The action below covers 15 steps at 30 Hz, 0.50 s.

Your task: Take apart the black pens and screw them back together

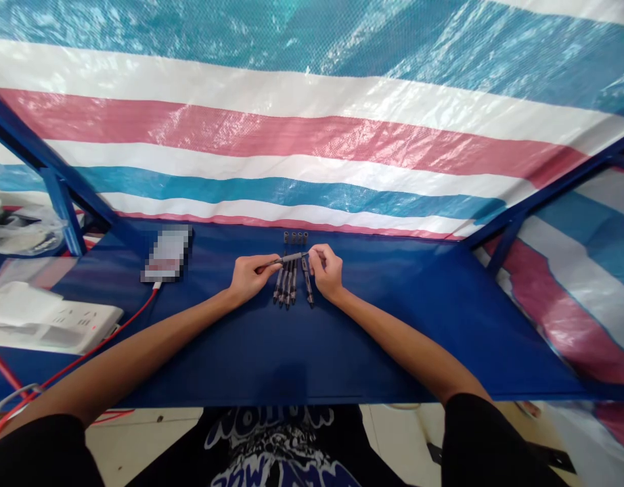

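Observation:
A dark pen [293, 257] with a grey middle is held nearly level above the table. My left hand [248, 277] is closed around its left end. At the pen's right end, my right hand [326, 270] has its fingers pinched together; exactly what they grip there is partly hidden. Beneath the held pen, several dark pens [285, 287] lie side by side, their upper parts partly covered. Another pen [308, 284] lies apart from them, close to my right hand. Beyond the hands, several short dark cylindrical pieces [295, 237] stand in a row.
The blue table [322, 358] meets striped plastic sheeting [312, 135] at its back. On the left lie a phone [167, 253] with a red cable [134, 318] and a white power strip [88, 325]. Blue frame bars [545, 193] slope along both sides.

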### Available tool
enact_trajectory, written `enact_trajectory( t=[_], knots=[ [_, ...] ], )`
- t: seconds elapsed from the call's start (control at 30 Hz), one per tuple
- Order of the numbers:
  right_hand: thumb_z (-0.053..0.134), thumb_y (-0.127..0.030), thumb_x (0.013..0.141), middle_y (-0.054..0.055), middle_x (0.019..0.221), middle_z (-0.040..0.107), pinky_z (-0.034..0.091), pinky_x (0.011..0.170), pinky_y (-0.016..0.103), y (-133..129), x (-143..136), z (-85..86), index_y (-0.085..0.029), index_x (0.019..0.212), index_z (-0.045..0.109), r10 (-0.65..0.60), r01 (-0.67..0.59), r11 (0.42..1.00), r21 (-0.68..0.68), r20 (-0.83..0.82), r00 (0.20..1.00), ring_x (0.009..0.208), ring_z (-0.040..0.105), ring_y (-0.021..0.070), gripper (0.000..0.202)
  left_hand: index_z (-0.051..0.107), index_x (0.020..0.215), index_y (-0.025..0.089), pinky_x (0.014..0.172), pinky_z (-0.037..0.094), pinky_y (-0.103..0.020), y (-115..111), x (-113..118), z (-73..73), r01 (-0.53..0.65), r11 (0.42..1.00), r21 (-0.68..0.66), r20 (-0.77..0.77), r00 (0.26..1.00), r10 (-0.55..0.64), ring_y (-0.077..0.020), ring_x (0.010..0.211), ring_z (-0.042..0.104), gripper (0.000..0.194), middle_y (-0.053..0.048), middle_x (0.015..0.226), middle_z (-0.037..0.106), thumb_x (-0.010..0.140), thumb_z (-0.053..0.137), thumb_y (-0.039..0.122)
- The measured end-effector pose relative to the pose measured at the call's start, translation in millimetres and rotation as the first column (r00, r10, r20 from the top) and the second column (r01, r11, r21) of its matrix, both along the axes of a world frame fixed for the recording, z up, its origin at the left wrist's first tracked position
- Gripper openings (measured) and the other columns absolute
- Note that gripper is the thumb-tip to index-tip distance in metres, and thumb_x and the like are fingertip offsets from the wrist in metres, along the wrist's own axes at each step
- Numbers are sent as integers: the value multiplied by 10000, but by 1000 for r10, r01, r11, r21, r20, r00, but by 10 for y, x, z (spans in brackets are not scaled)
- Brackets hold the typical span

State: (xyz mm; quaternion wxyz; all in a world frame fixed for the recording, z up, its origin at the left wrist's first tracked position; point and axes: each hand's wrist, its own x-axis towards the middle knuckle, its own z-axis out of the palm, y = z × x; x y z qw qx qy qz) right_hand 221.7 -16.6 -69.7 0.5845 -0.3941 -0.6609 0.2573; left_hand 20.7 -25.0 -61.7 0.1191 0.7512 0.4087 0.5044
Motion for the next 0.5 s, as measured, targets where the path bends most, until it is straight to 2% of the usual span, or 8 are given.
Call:
enact_trajectory(
  t=[0.13,0.3,0.5],
  knots=[
    [457,-447,932,-31,609,475,379,509,230,5,8,-3,-190,832,511,5,-5,1000,13,-2,1000,512,449,93,280,766,860,138,473,379,-189,0,0,2,4,1000,-16,-8,1000,-4,-70,448,460,276,8,563,643,830,650,386],
    [433,-491,935,-18,649,503,397,531,238,19,21,-39,-202,900,521,10,-10,999,-39,8,1000,540,476,102,304,767,874,133,486,382,-198,4,-3,-17,-14,998,-66,-17,1000,13,-75,456,449,326,7,547,623,827,639,429],
    [451,-479,927,-17,650,503,396,530,242,15,18,-34,-200,881,518,20,-20,998,-62,3,1000,531,465,100,290,768,856,146,489,388,-193,1,4,-4,-19,997,-79,-20,1000,17,-74,458,456,310,9,558,635,828,640,427]
  ],
)
